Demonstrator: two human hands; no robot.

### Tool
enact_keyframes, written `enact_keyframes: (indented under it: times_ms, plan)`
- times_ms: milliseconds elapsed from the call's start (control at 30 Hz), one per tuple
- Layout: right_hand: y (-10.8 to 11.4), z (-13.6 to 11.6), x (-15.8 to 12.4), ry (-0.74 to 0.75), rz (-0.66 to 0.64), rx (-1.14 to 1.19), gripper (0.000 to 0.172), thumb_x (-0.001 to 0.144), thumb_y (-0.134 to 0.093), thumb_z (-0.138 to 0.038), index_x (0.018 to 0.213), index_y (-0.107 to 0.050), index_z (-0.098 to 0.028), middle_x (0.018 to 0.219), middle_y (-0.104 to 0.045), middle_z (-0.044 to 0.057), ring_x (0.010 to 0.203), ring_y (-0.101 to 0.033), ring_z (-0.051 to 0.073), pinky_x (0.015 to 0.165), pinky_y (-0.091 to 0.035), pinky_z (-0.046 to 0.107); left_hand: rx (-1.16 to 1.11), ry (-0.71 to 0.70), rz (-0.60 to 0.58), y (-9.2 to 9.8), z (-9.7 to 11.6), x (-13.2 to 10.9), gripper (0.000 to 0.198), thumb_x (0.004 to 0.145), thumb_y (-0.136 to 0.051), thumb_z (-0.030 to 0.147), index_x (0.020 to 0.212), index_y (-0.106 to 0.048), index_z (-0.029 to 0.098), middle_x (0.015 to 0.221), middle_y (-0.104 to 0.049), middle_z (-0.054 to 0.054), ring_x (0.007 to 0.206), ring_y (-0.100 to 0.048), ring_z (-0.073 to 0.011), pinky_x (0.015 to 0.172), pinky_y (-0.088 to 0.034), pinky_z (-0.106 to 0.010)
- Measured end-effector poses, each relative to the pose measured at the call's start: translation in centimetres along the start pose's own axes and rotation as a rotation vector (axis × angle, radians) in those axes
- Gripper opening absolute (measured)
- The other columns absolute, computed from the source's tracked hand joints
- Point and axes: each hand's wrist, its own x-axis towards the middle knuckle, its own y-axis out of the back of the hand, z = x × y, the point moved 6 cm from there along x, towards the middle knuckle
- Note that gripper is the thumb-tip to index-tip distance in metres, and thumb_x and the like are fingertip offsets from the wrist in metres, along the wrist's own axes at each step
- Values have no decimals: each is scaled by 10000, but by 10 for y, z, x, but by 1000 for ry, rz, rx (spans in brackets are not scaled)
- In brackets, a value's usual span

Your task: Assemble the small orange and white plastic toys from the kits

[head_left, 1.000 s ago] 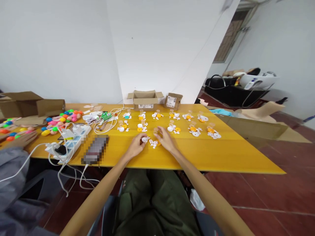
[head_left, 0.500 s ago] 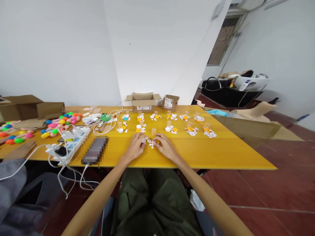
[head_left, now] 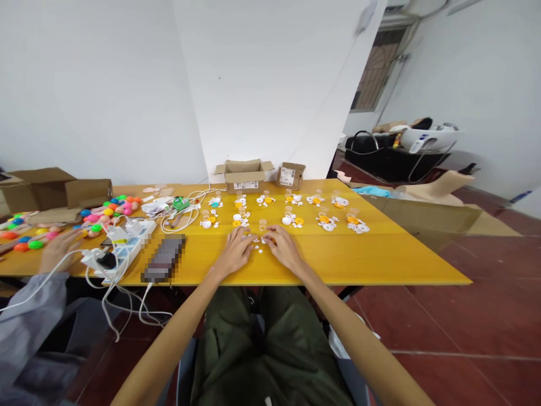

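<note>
- White power strip (head_left: 130, 248) and dark pixelated slab (head_left: 164, 258) crowd the glossy yellow desk (head_left: 363, 259), left; cardboard box (head_left: 242, 185) behind.
- Clear round cup (head_left: 262, 225) stands just beyond the hands.
- Small flat white pieces (head_left: 260, 251) lie between left hand (head_left: 234, 252) and right hand (head_left: 285, 249), fingers curled; cannot tell whether either grip holds anything.

2 bare arms (head_left: 171, 340) are outstretched, hands (head_left: 234, 252) close together, fingers (head_left: 276, 234) bent.
</note>
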Motion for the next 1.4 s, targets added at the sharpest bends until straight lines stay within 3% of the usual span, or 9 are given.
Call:
enact_keyframes:
  times_ms: [300, 567, 833, 1133, 1267, 1400]
  plan:
    - [7, 3, 2, -36, 58, 121, 168, 892, -546, -189, 833, -691, -249, 1085, -674, 63, 1083, -620, 236, 1005, -478, 416, -38, 64, 1, 0, -4, 1, 355, 938, -511, 196, 1247, -643, 311, 1358, -547, -79, 1321, -425, -289, 1107, -391, -520]
    - [6, -4, -7, 17, 5, 98, 147, 870, -578, -166, 827, -696, -242, 1129, -669, 76, 1116, -605, 236, 1003, -480, 409, -24, 71, 4, 4, -1, 1, 367, 947, -488, 206, 1282, -600, 304, 1376, -531, -93, 1322, -429, -290, 1087, -408, -516]
    - [9, -4, -4, -33, 19, 0, 237, 905, -516, -152, 929, -728, -255, 1051, -691, 74, 1015, -622, 246, 940, -480, 411, 2, 50, 25, 5, 0, 0, 312, 942, -501, 196, 1216, -625, 279, 1279, -604, -87, 1325, -440, -286, 1113, -376, -506]
    - [-4, 2, -4, -18, -60, -48, 362, 878, -500, -107, 1077, -735, -297, 1201, -694, 62, 1116, -577, 260, 921, -458, 421, -48, 45, -44, -3, -5, 4, 385, 964, -456, 216, 1311, -603, 297, 1345, -617, -71, 1394, -399, -278, 1159, -328, -504]
    - [-6, 5, -4, -43, -55, -54, 369, 876, -494, -98, 1092, -728, -285, 1244, -684, 70, 1152, -574, 267, 938, -457, 439, -64, 33, -15, 0, -3, 3, 400, 961, -466, 217, 1337, -584, 286, 1379, -607, -83, 1395, -404, -280, 1152, -335, -503]
    - [-3, 8, -3, -59, -17, -40, 322, 889, -505, -123, 1062, -730, -274, 1165, -703, 78, 1079, -610, 256, 944, -468, 428, -49, 39, 23, 4, 0, 2, 385, 949, -472, 188, 1296, -603, 294, 1331, -626, -77, 1357, -437, -277, 1129, -358, -488]
